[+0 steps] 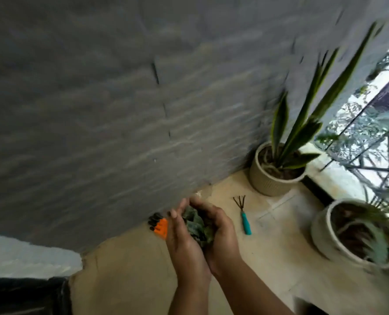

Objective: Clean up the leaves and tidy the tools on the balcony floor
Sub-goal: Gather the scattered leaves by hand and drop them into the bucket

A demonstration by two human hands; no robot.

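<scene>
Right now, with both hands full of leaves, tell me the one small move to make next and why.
Probably carry the leaves to the black bag at lower left and drop them in. The left hand and right hand cup the bunch together, so neither is free for the hand rake or the orange glove lying on the floor.

The wall (120, 98) looks like rough grey stone, matt. The floor (125, 269) is smooth beige tile with a dull sheen. The rake (242, 214) has dark metal tines and a smooth teal handle, probably plastic. The near pot (325, 242) looks ceramic, pale and smooth; the far pot (266, 183) is cream with a ribbed surface. The leaves (194, 225) look limp and matt.
</scene>
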